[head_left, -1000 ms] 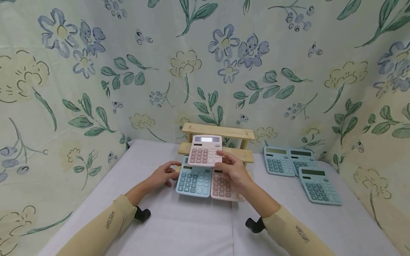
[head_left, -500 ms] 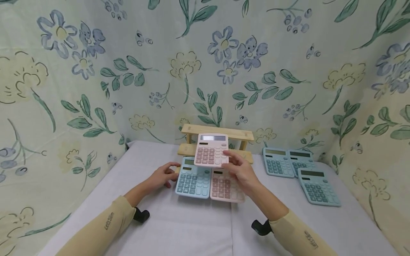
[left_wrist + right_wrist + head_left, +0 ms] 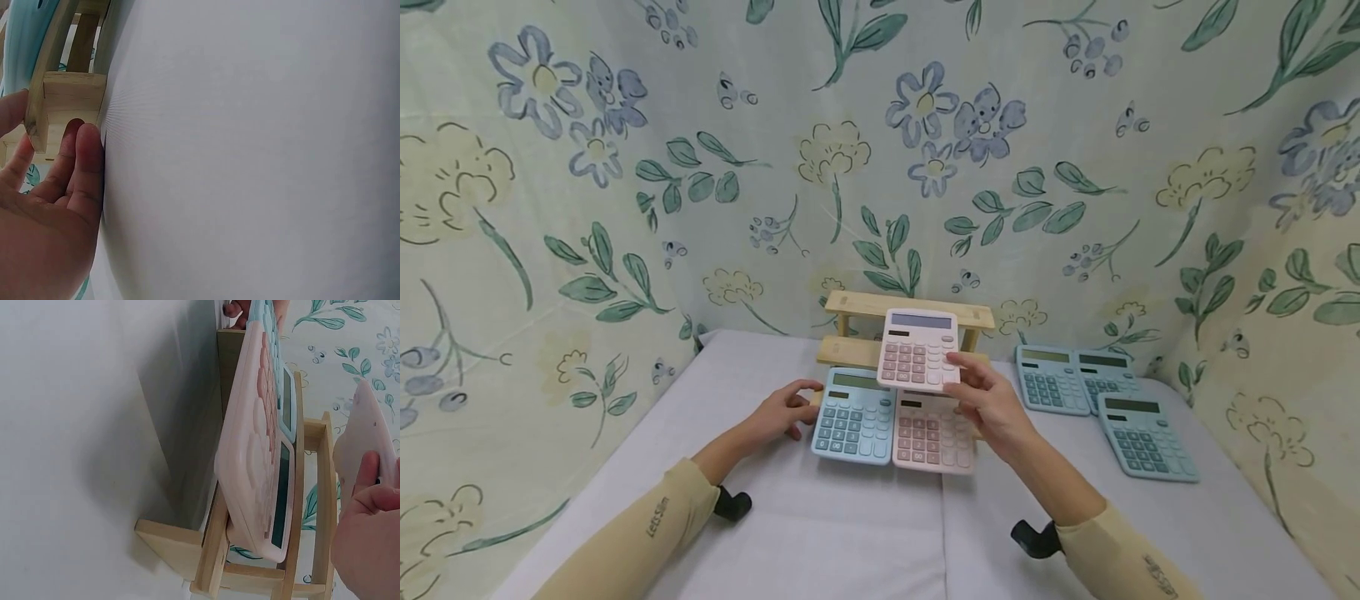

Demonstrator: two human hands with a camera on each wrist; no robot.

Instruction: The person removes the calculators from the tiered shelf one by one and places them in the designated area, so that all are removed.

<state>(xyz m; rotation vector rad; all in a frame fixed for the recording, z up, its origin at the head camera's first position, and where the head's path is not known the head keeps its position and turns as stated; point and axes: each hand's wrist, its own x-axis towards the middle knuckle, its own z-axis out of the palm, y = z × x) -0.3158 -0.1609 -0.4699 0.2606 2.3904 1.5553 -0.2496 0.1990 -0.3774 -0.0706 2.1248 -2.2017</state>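
My right hand [image 3: 996,408] pinches a pink calculator [image 3: 916,350] by its right edge, thumb in front and fingers behind. It is raised before the middle step of a tiered wooden stand [image 3: 850,352], display up and keys facing me. On the lowest step a blue calculator [image 3: 852,421] and another pink calculator [image 3: 932,433] lean side by side. The held calculator overlaps their tops in the head view. In the right wrist view, the held calculator [image 3: 356,447] hangs apart from the leaning pair. My left hand [image 3: 56,219] grips the stand's left end between thumb and fingertip.
Several blue calculators, among them a nearer one [image 3: 1146,437], lie or lean at the right on the white tablecloth [image 3: 850,533]. A floral curtain [image 3: 880,167] hangs close behind the stand.
My right hand has carried the pink calculator to the right along the stand, from above the blue calculator to above the lower pink one. My left hand has stayed in place.
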